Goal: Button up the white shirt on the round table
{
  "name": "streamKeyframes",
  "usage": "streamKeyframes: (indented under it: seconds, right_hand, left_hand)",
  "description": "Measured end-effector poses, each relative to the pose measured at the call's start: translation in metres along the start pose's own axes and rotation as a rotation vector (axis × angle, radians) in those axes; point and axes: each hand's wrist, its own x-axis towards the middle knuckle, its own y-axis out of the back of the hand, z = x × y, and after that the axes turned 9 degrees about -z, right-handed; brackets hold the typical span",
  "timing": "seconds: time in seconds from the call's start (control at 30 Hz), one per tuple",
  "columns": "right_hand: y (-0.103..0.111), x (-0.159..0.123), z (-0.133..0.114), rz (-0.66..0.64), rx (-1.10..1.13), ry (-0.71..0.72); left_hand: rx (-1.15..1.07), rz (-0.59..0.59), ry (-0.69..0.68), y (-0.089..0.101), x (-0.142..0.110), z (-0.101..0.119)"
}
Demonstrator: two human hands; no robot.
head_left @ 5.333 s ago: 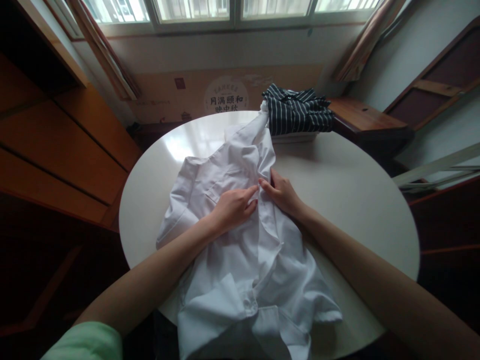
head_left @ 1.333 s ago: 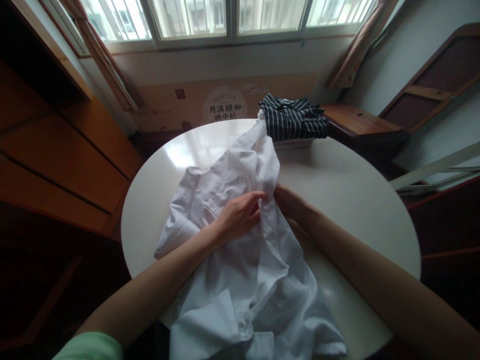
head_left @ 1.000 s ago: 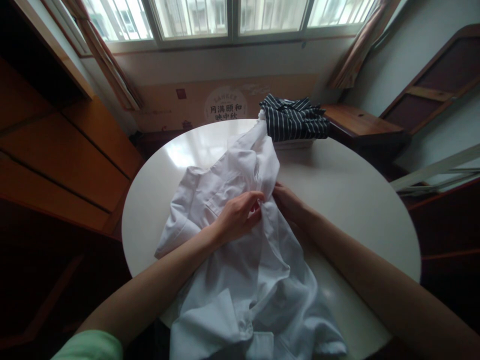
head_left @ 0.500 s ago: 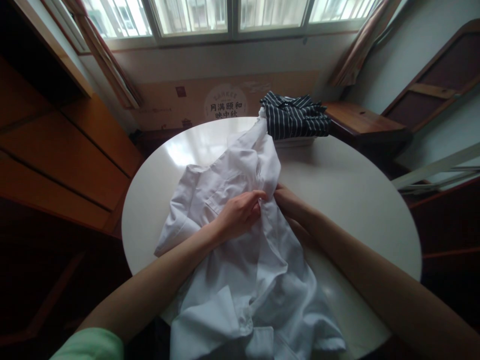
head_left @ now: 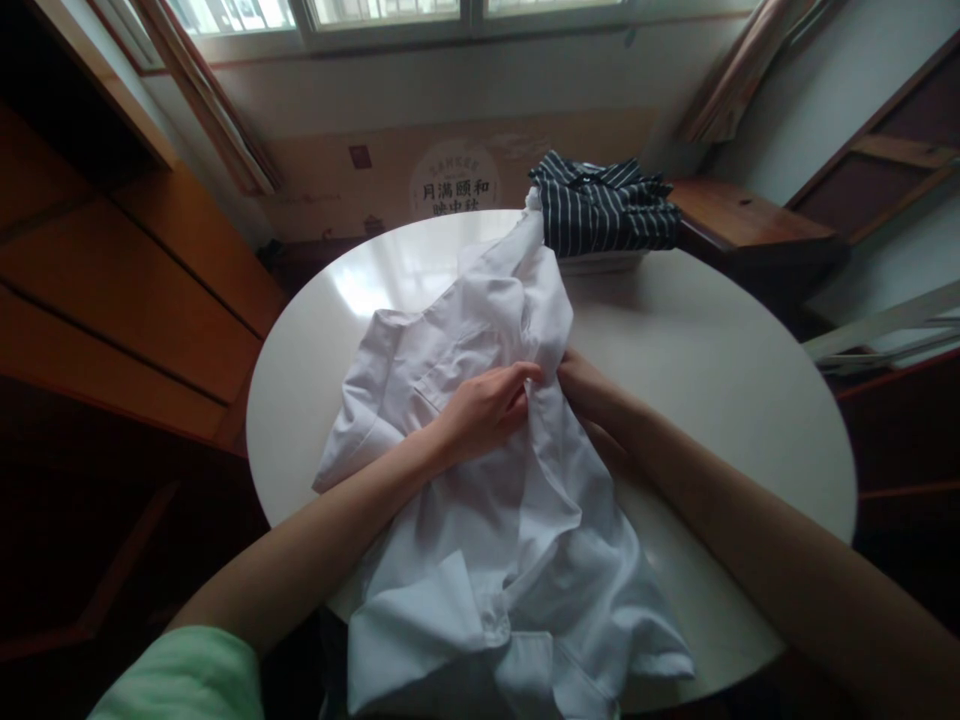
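A white shirt [head_left: 480,500] lies spread over the round table, its collar toward me and its lower end reaching the far side. My left hand [head_left: 487,405] pinches the shirt's front edge near the middle, thumb and index finger closed on the cloth. From the right, my right hand [head_left: 581,385] reaches in under the same edge. Its fingers are hidden beneath the raised fabric, so their grip does not show. The cloth bulges up a little between the two hands.
A black-and-white striped shirt [head_left: 607,210] lies folded atop a pile at the far side of the white round table [head_left: 712,400]. Behind it stands a wooden desk [head_left: 750,215]. Orange-brown cabinets [head_left: 112,290] stand at the left, and a window [head_left: 390,10] is at the back.
My right hand, whose thumb earlier lay on top of the shirt's edge, has slipped under the cloth. My left hand has closed on that edge. Lately the view has tilted down slightly.
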Motion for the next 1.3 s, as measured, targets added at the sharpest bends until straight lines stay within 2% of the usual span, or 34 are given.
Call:
streamKeyframes:
  seconds: [0.43,0.97,1.3]
  right_hand:
    - [0.0006,-0.0016,-0.0004,-0.031,0.051,-0.073]
    - [-0.0009,-0.0009,-0.0014,0.005,0.042,-0.031]
    - [0.0052,0.0008,0.0056,-0.045,0.011,0.022]
  left_hand:
    - [0.003,-0.012,0.014,0.0011,0.0002,0.0016]
    - [0.000,-0.029,0.045,0.0009,0.0003,0.0017]
    - [-0.021,-0.029,0.051,0.0022,0.0003,0.0028]
